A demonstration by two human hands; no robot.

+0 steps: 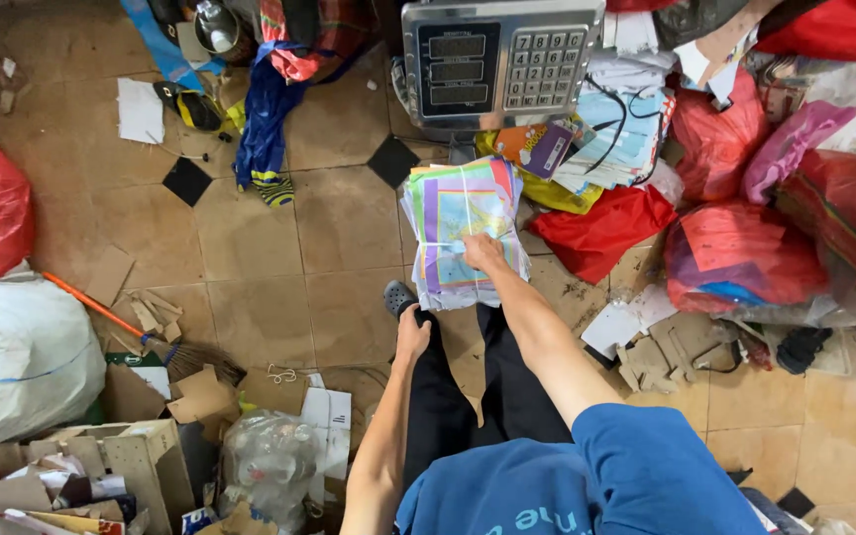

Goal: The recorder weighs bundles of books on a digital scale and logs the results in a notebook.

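Right-hand fingers (476,245) closed on tied paper bundle (448,208); left hand (411,337) on knee

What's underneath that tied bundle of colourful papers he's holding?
Under the paper bundle, gripped by the right hand, you can see tan floor tiles and a grey clog at its lower left edge. Whatever lies directly beneath the bundle is covered.

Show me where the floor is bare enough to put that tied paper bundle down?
Bare tan floor tiles lie left of the tied bundle of coloured papers, between the blue cloth, the white sack and the straw broom. Right of the bundle it is crowded: red plastic bags and cardboard scraps.
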